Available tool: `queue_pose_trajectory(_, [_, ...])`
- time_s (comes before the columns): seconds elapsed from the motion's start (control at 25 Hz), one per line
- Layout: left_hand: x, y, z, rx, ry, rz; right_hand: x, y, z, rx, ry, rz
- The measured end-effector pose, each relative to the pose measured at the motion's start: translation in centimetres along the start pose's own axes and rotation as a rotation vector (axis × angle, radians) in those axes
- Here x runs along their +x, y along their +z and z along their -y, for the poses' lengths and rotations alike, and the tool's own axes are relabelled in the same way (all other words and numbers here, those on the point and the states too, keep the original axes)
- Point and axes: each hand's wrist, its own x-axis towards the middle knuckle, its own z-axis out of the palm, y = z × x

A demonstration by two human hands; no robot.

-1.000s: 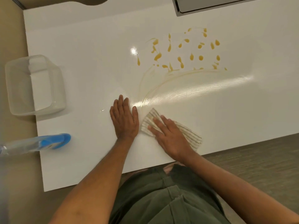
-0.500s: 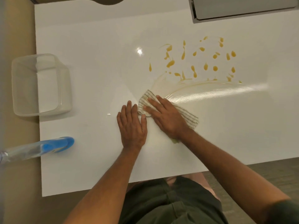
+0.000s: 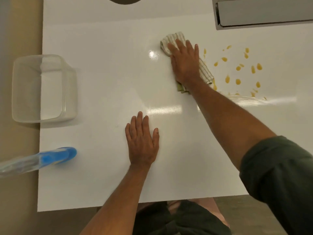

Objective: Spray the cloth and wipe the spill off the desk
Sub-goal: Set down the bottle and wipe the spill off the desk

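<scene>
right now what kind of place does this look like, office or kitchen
Probably an office or study: a plain white desk with a grey cable-tray slot at its back edge. The yellow spill and striped cloth fit either.

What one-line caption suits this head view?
Right hand presses striped cloth beside yellow spill; left hand flat on white desk.

Beige floor (image 3: 18, 192), grey recessed tray (image 3: 264, 12), glare on top

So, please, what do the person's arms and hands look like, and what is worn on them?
Both hands are bare: the left hand and the right hand show no gloves, rings or watch. The left forearm is uncovered. A dark green sleeve covers the right upper arm, ending near the elbow.
</scene>
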Motion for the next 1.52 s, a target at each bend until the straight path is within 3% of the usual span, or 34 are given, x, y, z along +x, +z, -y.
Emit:
queue_pose_trajectory(0.08, [0.1, 0.0, 0.0, -0.001, 0.007, 0.002, 1.2, -0.2, -0.4, 0.02, 0.289, -0.055])
queue_pose_trajectory(0.16, [0.1, 0.0, 0.0, -0.016, 0.002, 0.009, 1.0, -0.3, -0.1, 0.059, 0.367, -0.066])
queue_pose_trajectory(0.32, [0.2, -0.5, -0.2, -0.007, -0.004, 0.026, -4.8, -0.4, 2.0, 0.094, 0.179, -0.066])
queue_pose_trajectory(0.52, [0.3, -0.9, -0.3, 0.013, -0.011, 0.044, -22.8, -2.0, 4.4, 0.171, -0.119, 0.135])
queue_pose_trajectory(0.64, [0.3, -1.0, -0.4, 0.0, -0.011, 0.051, -33.1, -3.5, 2.8, 0.124, -0.138, 0.235])
queue_pose_trajectory(0.72, [0.4, -1.2, -0.5, -0.001, -0.016, 0.063, -35.4, -3.7, 1.9, 0.093, -0.151, 0.278])
queue_pose_trajectory(0.96, [0.4, -1.0, -0.4, 0.021, -0.004, 0.082, -30.7, -2.6, 1.8, 0.118, -0.268, 0.271])
queue_pose_trajectory(1.28, [0.3, 0.0, -0.1, 0.025, 0.011, 0.015, -5.8, -0.6, -2.3, 0.051, -0.285, 0.071])
queue_pose_trajectory(1.4, [0.3, -0.1, -0.1, 0.018, 0.013, 0.018, -0.5, -1.2, -4.8, 0.012, 0.059, -0.051])
queue_pose_trajectory(1.52, [0.3, -0.3, -0.2, 0.018, 0.007, 0.032, -1.2, -1.9, -4.3, 0.02, 0.4, -0.117])
